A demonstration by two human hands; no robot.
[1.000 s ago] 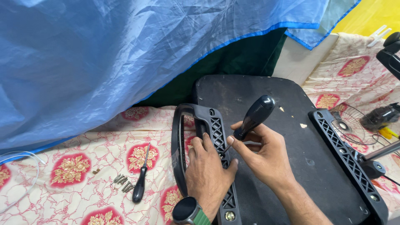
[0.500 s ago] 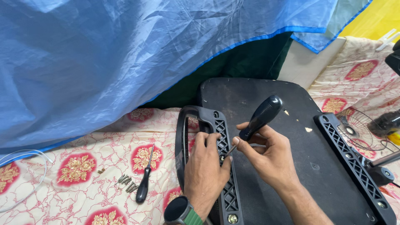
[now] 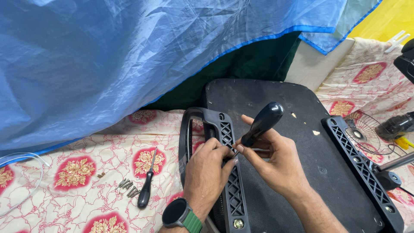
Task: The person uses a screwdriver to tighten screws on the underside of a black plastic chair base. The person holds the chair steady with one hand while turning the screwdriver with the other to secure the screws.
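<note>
Head view, right hand (image 3: 276, 166) fingers gripping screwdriver (image 3: 261, 123), tip down-left, left hand (image 3: 209, 172) pinching tip

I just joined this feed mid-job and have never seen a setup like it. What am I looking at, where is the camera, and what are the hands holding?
The one view comes from a camera on the person's head, looking down at their own bare hands; there is no machine. The right hand grips a black-handled screwdriver, its tip down at a black ribbed armrest bracket. The left hand, a watch on its wrist, steadies that bracket. It sits along the edge of an upturned black chair seat. On the floral cloth lie a second screwdriver and loose screws. A blue tarp hangs above.
</note>
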